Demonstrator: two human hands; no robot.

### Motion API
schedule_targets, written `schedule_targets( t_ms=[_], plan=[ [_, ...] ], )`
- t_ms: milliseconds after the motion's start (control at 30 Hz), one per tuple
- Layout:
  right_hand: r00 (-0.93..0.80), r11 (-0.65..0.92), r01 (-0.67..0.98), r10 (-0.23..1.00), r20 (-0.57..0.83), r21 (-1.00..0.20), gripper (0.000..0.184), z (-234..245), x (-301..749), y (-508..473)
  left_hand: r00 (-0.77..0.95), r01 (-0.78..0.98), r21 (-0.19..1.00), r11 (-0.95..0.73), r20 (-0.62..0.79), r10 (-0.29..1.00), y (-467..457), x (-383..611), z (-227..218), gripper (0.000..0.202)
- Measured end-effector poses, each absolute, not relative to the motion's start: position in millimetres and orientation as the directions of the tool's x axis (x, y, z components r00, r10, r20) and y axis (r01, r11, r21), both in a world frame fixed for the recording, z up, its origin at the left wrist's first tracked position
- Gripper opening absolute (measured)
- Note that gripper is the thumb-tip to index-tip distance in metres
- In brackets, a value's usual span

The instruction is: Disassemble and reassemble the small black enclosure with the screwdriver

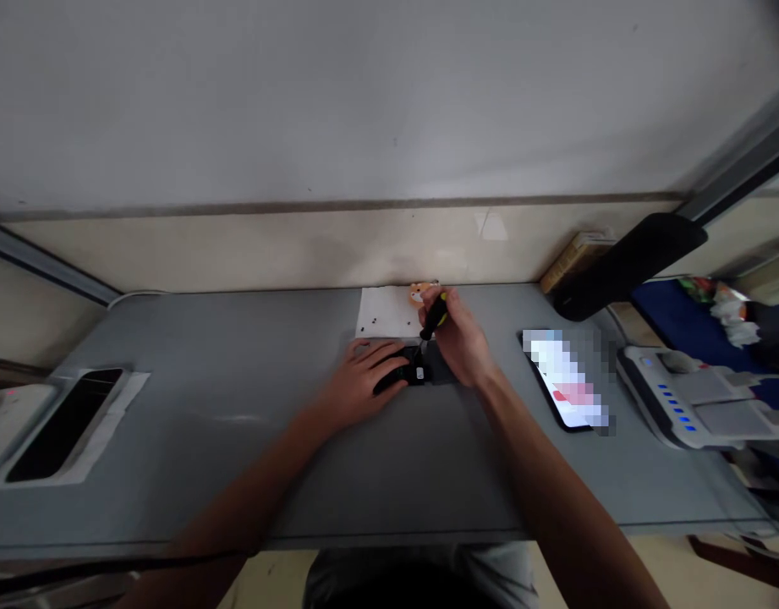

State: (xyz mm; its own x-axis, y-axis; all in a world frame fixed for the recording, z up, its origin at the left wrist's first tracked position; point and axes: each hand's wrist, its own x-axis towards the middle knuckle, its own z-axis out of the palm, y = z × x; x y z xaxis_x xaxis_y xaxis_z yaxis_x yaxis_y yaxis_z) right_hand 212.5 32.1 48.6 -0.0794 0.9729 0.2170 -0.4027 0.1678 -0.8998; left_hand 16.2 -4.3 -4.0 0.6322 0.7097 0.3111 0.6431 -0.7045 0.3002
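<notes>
Grey everywhere, so squinting a bit. Pinning a small black gadget (407, 372) flat on the grey desk (237, 423) with the left hand (364, 372), palm down, fingers spread loosely over its left end. Gripping a black screwdriver (435, 317) with a yellow band in the right hand (462, 338), fingers curled tight round the handle, tilting it tip-down toward the gadget's right end. Struggling to tell touching from hovering at the tip, way too small and blurry. Working roughly mid-desk, toward the far edge by the wall. Seeing a white sheet of paper (382, 311) just beyond the gadget, right up against the far edge, with a few tiny dark specks (375, 322) on it, too small to identify. Also spotting a small orange thing (418, 293) at the sheet's far right corner, just behind the right hand's fingertips. Noticing a phone (567, 385) with a lit screen lying face up to the right of the right wrist, well clear of it. Catching, further right, a white box (674, 402) with a row of blue lights, and beyond the phone a black paddle-shaped thing (623, 262) next to a brownish box (576, 258). Spotting, way over at the near left, a dark slab (65, 423) lying on a white cloth (119, 397).
</notes>
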Motion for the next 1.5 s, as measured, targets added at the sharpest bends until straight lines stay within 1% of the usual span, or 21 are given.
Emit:
schedule_targets(
  t_ms=[33,133,200,300,433,533,633,733,800,900,1033,1133,1200,1300,1400,1500],
  plan=[
    [-0.075,0.166,-0.427,0.973,0.217,-0.889,0.048,49.2,213.4,31.2,0.632,0.642,0.3,-0.706,0.315,0.709,-4.2,16.0,-4.9,0.034],
    [-0.086,0.131,-0.466,0.978,0.192,-0.875,0.053,47.8,216.1,30.0,0.629,0.644,0.285,-0.71,0.331,0.703,-4.3,15.8,-7.1,0.033],
    [-0.068,0.139,-0.416,0.981,0.183,-0.899,0.054,45.6,216.6,30.7,0.628,0.643,0.267,-0.718,0.352,0.694,-4.7,15.8,-7.4,0.034],
    [-0.018,0.214,-0.324,0.973,0.232,-0.922,0.051,44.0,215.3,32.8,0.631,0.635,0.256,-0.729,0.373,0.681,-5.3,15.7,-6.7,0.034],
    [-0.049,0.224,-0.319,0.966,0.252,-0.921,0.053,45.7,214.0,34.0,0.623,0.648,0.243,-0.722,0.376,0.686,-5.2,15.6,-6.7,0.031],
    [-0.019,0.26,-0.184,0.963,0.268,-0.948,0.05,46.0,216.8,33.1,0.634,0.646,0.215,-0.732,0.383,0.672,-5.1,15.8,-6.8,0.03],
    [0.023,0.296,0.026,0.955,0.297,-0.955,0.05,47.0,223.1,31.1,0.649,0.641,0.182,-0.746,0.389,0.653,-5.8,16.5,-4.1,0.031],
    [0.067,0.284,0.234,0.949,0.307,-0.93,0.047,50.2,231.3,30.1,0.651,0.657,0.162,-0.736,0.371,0.663,-6.8,17.2,0.2,0.031],
    [0.141,0.273,0.282,0.936,0.321,-0.92,0.049,51.9,236.4,31.3,0.653,0.664,0.156,-0.732,0.356,0.668,-7.0,17.3,1.6,0.032],
    [0.236,0.262,0.299,0.911,0.338,-0.917,0.052,50.8,240.4,34.8,0.662,0.656,0.154,-0.739,0.353,0.661,-6.6,16.5,0.6,0.033],
    [0.2,0.237,0.394,0.921,0.334,-0.888,0.053,44.9,237.7,36.5,0.652,0.646,0.183,-0.741,0.372,0.66,-6.7,13.7,-2.2,0.034],
    [0.209,0.214,0.448,0.919,0.334,-0.868,0.051,43.0,234.5,34.7,0.612,0.648,0.238,-0.724,0.403,0.68,-7.6,11.0,-2.4,0.034],
    [0.227,0.237,0.435,0.905,0.36,-0.869,0.05,44.0,233.0,33.2,0.543,0.668,0.301,-0.681,0.428,0.722,-7.7,9.5,-2.6,0.034],
    [0.254,0.276,0.334,0.895,0.368,-0.901,0.052,46.7,229.7,31.4,0.386,0.708,0.404,-0.58,0.467,0.796,-5.8,8.4,-4.9,0.032],
    [0.264,0.268,0.21,0.91,0.319,-0.94,0.057,48.5,223.5,29.7,0.248,0.727,0.477,-0.495,0.489,0.836,-1.7,8.3,-8.9,0.027],
    [0.251,0.241,0.115,0.931,0.263,-0.964,0.06,49.0,217.2,28.0,0.197,0.722,0.513,-0.465,0.491,0.848,2.4,7.4,-11.9,0.021]
  ],
)
